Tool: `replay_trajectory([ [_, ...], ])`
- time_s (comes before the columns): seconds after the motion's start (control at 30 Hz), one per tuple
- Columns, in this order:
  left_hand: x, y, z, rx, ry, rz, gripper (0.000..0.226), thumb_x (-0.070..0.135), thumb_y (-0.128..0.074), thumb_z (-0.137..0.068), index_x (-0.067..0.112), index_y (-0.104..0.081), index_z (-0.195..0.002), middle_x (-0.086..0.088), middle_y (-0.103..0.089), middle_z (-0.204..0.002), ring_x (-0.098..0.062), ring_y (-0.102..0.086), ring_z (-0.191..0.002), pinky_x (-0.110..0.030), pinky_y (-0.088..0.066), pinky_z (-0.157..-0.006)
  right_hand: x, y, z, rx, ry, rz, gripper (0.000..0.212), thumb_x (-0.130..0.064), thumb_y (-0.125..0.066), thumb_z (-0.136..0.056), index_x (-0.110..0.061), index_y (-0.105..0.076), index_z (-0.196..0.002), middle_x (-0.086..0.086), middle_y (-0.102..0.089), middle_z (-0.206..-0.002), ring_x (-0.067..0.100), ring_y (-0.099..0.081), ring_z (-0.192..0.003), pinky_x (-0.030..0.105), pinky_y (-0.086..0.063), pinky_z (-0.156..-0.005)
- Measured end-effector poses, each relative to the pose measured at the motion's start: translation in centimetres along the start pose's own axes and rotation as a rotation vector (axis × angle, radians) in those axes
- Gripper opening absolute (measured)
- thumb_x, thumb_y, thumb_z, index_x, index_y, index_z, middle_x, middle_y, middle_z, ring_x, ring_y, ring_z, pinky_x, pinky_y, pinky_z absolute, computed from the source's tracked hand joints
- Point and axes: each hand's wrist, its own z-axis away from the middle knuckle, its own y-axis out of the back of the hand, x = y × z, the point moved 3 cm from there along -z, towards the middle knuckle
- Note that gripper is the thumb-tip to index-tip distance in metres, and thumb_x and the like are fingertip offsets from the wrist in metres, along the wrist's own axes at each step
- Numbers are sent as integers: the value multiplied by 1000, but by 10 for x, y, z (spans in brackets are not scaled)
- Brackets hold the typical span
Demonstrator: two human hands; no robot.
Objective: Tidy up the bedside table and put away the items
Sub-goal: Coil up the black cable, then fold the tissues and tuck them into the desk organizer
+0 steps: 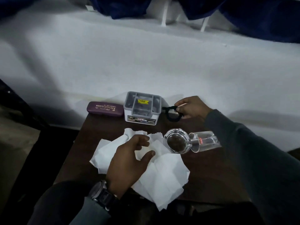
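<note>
On the dark wooden bedside table (209, 172) lies a spread of crumpled white tissue paper (165, 172). My left hand (129, 159) hovers over it with fingers curled and apart, holding nothing. My right hand (191, 108) pinches a pair of black eyeglasses (172, 113) at the table's far right, just right of a grey and white compartment box (141, 108). A maroon glasses case (105, 109) lies shut left of the box. A glass ashtray (177, 142) sits mid-table, and a clear drinking glass (204, 141) lies on its side against it.
A white wall (146, 62) rises right behind the table. Dark blue fabric (243, 12) hangs at the top. A dark piece of furniture (19, 103) stands to the left, with floor below it. I wear a wristwatch (103, 192) on the left wrist.
</note>
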Motion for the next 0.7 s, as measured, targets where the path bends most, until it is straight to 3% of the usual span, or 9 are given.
replay_trajectory([
  [0.1,-3,-1,-3,36,-68,-122,38,38,-82,-84,41,-66,-118,27,-69,-115,2,-63,-109,-30,-54,-95,11,-15,-16,-42,-83,12,20,2,-70,-92,-16,-72,-86,7,-70,-87,16,-68,-80,22,-60,-53],
  [0.3,-5,-6,-8,4,-180,-260,51,34,-81,-85,27,-63,-132,10,-65,-137,-18,-60,-126,-38,-49,-107,20,-24,-24,-47,-124,-5,16,3,-68,-94,-13,-71,-92,8,-67,-96,19,-67,-92,24,-62,-55],
  [0.4,-8,-5,-9,11,-174,-235,52,33,-82,-85,25,-63,-132,8,-65,-137,-19,-60,-127,-37,-47,-109,22,-23,-25,-9,-116,59,11,0,-72,-92,-11,-73,-94,5,-65,-90,19,-66,-91,30,-64,-65],
  [0.47,-10,-4,-9,33,-169,-216,52,32,-83,-84,24,-64,-131,7,-66,-136,-19,-61,-126,-39,-47,-109,21,-23,-24,12,-106,131,11,-3,-75,-91,-14,-73,-89,7,-68,-97,23,-68,-101,37,-63,-78],
  [0.53,-12,-4,-9,40,-154,-198,51,31,-84,-84,23,-64,-130,7,-67,-134,-20,-61,-126,-41,-47,-109,19,-22,-18,24,-74,199,8,-7,-76,-91,-12,-74,-97,11,-70,-107,27,-69,-110,40,-62,-85],
  [0.7,-13,-4,-7,41,-140,-187,44,25,-84,-84,21,-68,-125,3,-71,-126,-22,-66,-117,-42,-52,-101,-2,-9,28,212,238,489,26,-20,-71,-92,-18,-75,-117,3,-75,-114,18,-69,-106,17,-44,-91],
])
